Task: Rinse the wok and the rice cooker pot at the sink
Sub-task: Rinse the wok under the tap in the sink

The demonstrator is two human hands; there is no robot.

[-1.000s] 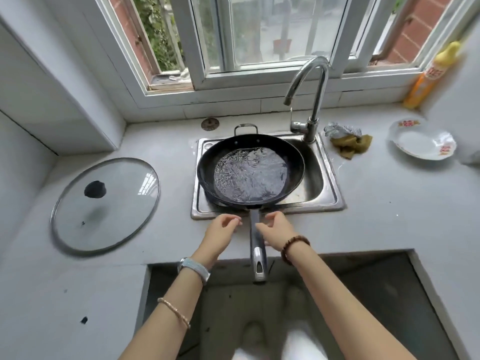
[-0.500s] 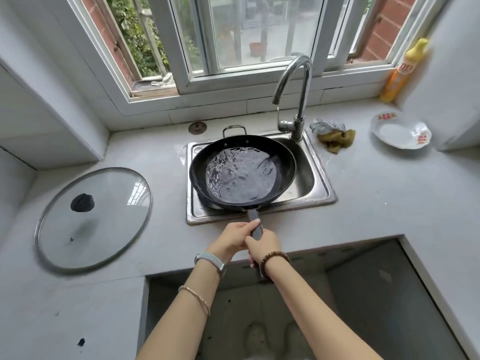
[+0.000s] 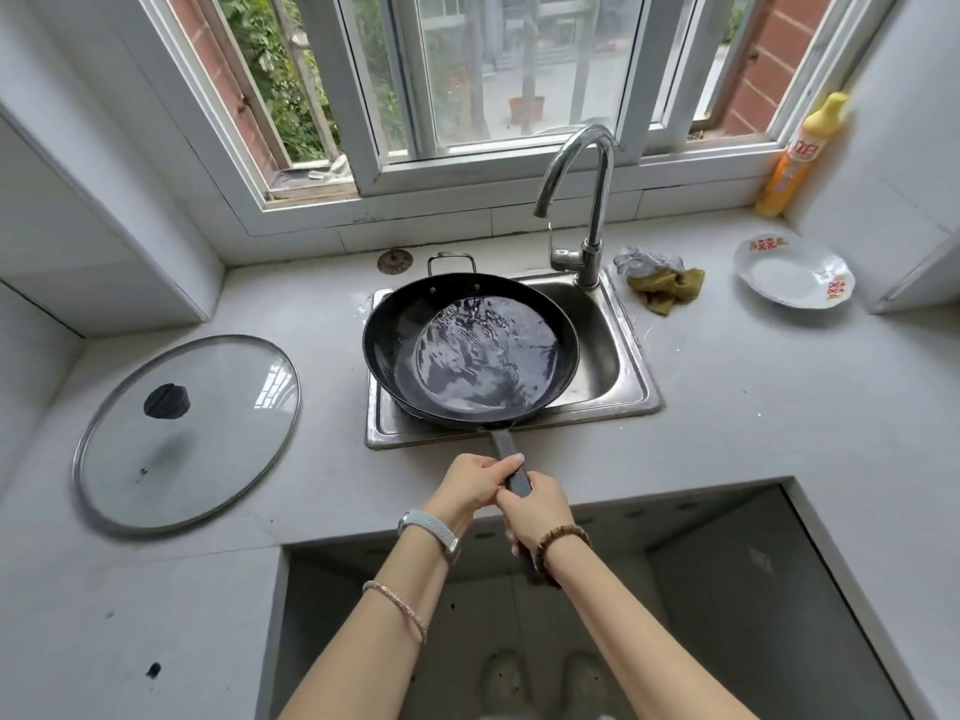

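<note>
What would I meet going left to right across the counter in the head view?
glass lid → wok → cloths → plate

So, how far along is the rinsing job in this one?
Done: the wok sits over the sink with water pooled in it, and the glass lid lies off on the counter. In hand: the left hand and right hand both hold the handle. Left: the water is not yet tipped out, and no rice cooker pot is in view, so that half looks unstarted.
</note>
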